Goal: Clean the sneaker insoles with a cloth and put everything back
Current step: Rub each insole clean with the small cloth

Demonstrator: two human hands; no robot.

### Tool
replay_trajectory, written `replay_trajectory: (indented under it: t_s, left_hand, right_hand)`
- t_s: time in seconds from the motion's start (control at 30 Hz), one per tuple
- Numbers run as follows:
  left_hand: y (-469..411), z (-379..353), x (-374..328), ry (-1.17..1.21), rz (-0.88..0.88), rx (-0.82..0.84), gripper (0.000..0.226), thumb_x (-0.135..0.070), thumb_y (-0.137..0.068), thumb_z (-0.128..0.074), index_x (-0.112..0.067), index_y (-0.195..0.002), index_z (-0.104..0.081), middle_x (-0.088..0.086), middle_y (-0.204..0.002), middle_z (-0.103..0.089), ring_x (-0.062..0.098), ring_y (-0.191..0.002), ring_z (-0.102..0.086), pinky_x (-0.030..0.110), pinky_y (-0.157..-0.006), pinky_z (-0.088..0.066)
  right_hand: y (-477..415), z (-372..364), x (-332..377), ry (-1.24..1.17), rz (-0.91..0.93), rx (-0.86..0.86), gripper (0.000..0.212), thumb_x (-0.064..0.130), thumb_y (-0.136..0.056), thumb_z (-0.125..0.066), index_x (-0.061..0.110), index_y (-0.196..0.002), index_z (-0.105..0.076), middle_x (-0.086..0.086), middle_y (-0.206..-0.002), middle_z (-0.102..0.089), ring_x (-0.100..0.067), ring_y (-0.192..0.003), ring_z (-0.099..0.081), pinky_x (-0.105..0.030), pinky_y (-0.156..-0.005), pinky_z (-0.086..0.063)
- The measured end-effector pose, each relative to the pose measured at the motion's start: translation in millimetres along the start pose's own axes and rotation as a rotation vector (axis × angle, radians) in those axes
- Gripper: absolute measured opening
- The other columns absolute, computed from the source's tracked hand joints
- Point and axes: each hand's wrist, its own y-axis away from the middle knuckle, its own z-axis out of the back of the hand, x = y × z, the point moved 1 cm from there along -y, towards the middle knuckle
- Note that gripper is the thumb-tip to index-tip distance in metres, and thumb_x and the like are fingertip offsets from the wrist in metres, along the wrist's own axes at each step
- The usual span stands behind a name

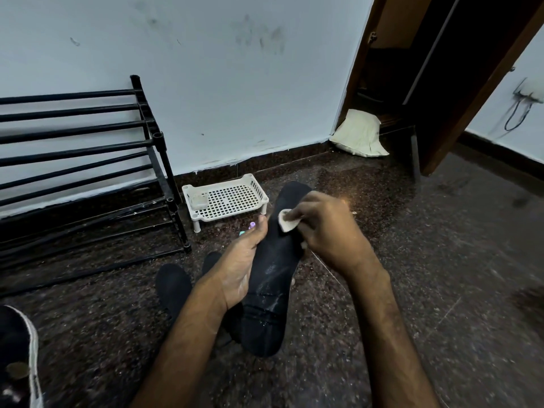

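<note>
A long black insole (272, 278) is lifted above the floor in the middle of the view, its surface flecked with pale dust. My left hand (240, 266) holds it from the left edge, fingers reaching under it. My right hand (323, 228) grips a small white cloth (287, 222) and presses it on the insole's upper half. A second black insole (173, 287) lies on the floor behind my left forearm. A black sneaker with a white rim (17, 357) shows at the bottom left edge.
A black tube shoe rack (88, 160) stands against the white wall on the left. A white perforated plastic tray (226, 201) with a small pale block in it sits by the skirting. A cream bag (359, 134) leans beside an open wooden door (471, 92). The floor is dark speckled stone.
</note>
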Motion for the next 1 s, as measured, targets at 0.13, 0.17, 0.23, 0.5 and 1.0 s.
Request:
replay_trajectory:
  t_s: [0.13, 0.17, 0.23, 0.5, 1.0]
  left_hand:
    - [0, 1, -3, -0.097, 0.013, 0.038, 0.049, -0.041, -0.094, -0.054, -0.018, -0.136, -0.058, 0.012, -0.135, -0.061, 0.027, -0.116, -0.064, 0.042, -0.103, -0.05]
    - [-1, 2, -3, -0.088, 0.001, 0.022, 0.05, -0.043, -0.093, -0.06, -0.018, -0.135, -0.059, 0.01, -0.141, -0.057, 0.025, -0.12, -0.062, 0.043, -0.106, -0.047]
    - [-4, 6, -3, -0.06, -0.037, -0.02, 0.055, -0.044, -0.09, -0.066, -0.017, -0.137, -0.058, 0.011, -0.147, -0.051, 0.026, -0.127, -0.057, 0.046, -0.111, -0.041]
    - [-1, 3, -4, -0.105, -0.009, -0.007, 0.045, -0.039, -0.097, -0.05, -0.017, -0.135, -0.059, 0.015, -0.133, -0.063, 0.029, -0.119, -0.061, 0.047, -0.106, -0.045]
    - [0, 3, -6, -0.147, -0.057, -0.073, 0.046, -0.04, -0.098, -0.05, -0.011, -0.131, -0.062, 0.016, -0.119, -0.07, 0.028, -0.109, -0.068, 0.042, -0.098, -0.049]
  right_hand:
    - [-1, 9, -21, 0.123, -0.12, -0.341, 0.026, 0.0, -0.088, -0.063, 0.009, -0.109, -0.074, -0.003, -0.102, -0.064, -0.013, -0.088, -0.061, -0.015, -0.084, -0.044]
    - [-1, 9, -21, 0.112, -0.101, -0.335, 0.026, 0.001, -0.087, -0.064, 0.009, -0.109, -0.074, -0.002, -0.101, -0.064, -0.011, -0.087, -0.06, -0.012, -0.084, -0.042]
    - [0, 3, -18, 0.047, -0.024, -0.151, 0.022, 0.003, -0.086, -0.068, 0.013, -0.105, -0.075, 0.003, -0.099, -0.063, -0.004, -0.084, -0.056, -0.01, -0.084, -0.041]
    - [2, -6, -12, 0.045, -0.075, -0.306, 0.022, 0.002, -0.084, -0.069, 0.011, -0.104, -0.075, 0.001, -0.1, -0.065, -0.009, -0.087, -0.06, -0.018, -0.086, -0.05]
    - [0, -8, 2, 0.037, 0.048, 0.032, 0.024, 0.006, -0.088, -0.066, 0.014, -0.109, -0.073, 0.006, -0.106, -0.06, -0.005, -0.093, -0.054, -0.02, -0.096, -0.045]
